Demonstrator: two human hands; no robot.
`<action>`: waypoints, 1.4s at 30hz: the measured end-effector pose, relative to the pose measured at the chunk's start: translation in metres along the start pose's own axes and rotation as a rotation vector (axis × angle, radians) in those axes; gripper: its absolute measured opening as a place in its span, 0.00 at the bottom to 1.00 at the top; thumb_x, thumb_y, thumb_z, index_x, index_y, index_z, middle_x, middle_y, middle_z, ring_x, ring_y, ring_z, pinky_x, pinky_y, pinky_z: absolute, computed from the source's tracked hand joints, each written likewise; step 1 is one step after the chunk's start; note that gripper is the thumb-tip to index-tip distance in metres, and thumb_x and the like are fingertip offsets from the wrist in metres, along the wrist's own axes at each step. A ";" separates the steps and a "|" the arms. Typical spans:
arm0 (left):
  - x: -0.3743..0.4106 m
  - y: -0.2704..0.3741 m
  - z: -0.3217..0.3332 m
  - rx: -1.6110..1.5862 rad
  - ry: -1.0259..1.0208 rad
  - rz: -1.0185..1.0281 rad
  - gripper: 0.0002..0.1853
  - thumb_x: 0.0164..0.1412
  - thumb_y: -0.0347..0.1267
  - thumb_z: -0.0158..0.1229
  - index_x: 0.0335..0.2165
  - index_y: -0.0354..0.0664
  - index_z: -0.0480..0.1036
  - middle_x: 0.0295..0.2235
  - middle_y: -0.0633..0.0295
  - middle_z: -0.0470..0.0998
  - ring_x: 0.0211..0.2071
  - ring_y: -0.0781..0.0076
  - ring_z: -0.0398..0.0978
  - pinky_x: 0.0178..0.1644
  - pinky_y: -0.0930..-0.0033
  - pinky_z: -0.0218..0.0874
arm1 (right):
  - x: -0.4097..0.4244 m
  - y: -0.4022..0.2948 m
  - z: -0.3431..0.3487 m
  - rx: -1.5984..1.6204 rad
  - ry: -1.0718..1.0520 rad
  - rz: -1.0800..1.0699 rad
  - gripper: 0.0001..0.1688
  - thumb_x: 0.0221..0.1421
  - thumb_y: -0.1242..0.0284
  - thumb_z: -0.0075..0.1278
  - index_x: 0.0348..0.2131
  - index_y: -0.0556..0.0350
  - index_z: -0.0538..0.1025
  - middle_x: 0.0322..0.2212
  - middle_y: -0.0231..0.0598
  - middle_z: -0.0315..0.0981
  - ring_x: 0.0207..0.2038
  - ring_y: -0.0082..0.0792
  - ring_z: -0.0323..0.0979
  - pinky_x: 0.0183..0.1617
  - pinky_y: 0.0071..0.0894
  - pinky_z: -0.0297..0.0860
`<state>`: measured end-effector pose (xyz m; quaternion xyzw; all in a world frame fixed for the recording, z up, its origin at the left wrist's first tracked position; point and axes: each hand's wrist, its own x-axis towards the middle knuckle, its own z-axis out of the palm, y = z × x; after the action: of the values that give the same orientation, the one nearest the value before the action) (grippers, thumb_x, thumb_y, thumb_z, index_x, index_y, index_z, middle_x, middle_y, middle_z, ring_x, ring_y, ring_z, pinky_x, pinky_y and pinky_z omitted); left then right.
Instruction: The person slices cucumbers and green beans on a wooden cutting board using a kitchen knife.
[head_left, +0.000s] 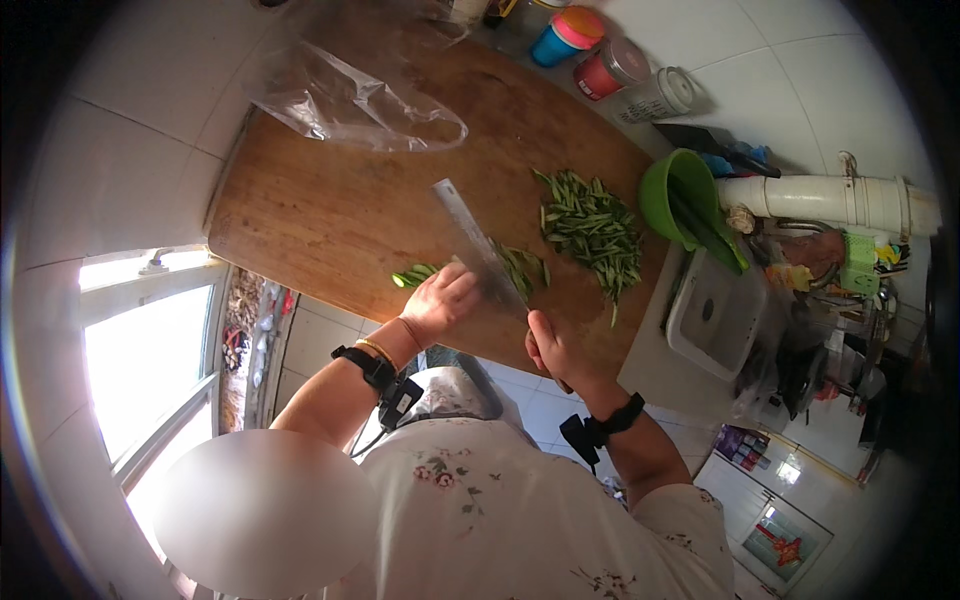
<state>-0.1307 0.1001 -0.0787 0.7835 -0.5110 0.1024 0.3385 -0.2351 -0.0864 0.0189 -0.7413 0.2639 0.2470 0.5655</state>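
My right hand (556, 349) grips the handle of a kitchen cleaver (480, 234), its broad blade pointing away from me and up to the left over the wooden board (330, 217). Close against the blade's left side, my left hand (444, 298) holds down a green cucumber (414, 276) in slices, with a pale round cut end poking out to the left. Cut green pieces (519, 268) lie just right of the blade, partly hidden by it. Farther right spreads a larger heap of cucumber strips (592, 229).
A green bowl (667, 202) with whole cucumbers (705, 225) stands beyond the board's right edge, beside a white basin (716, 315). A clear plastic bag (360, 105) lies at the back left. Several lidded cups (611, 67) line the tiled wall. A window (150, 360) is at left.
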 end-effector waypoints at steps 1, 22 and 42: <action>0.001 0.000 -0.005 -0.029 0.009 -0.003 0.14 0.33 0.27 0.54 0.28 0.39 0.71 0.35 0.58 0.68 0.43 0.58 0.67 0.41 0.65 0.66 | -0.003 -0.002 -0.003 -0.011 -0.027 -0.044 0.28 0.62 0.56 0.30 0.18 0.53 0.66 0.10 0.28 0.60 0.12 0.21 0.57 0.17 0.24 0.56; -0.013 -0.014 -0.014 -0.025 -0.087 0.004 0.17 0.39 0.29 0.52 0.34 0.42 0.70 0.39 0.60 0.68 0.45 0.60 0.66 0.44 0.62 0.65 | -0.008 0.011 -0.006 -0.214 -0.046 0.025 0.26 0.61 0.56 0.31 0.25 0.57 0.70 0.13 0.35 0.65 0.16 0.27 0.64 0.22 0.30 0.61; -0.016 -0.015 -0.011 -0.011 -0.111 0.021 0.16 0.38 0.29 0.53 0.32 0.41 0.71 0.39 0.59 0.68 0.46 0.58 0.65 0.46 0.62 0.64 | -0.027 -0.017 0.011 -0.364 0.051 -0.269 0.21 0.61 0.63 0.31 0.25 0.57 0.69 0.18 0.39 0.68 0.21 0.38 0.65 0.26 0.38 0.60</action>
<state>-0.1233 0.1226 -0.0849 0.7805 -0.5378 0.0596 0.3130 -0.2445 -0.0684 0.0465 -0.8656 0.1280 0.1940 0.4436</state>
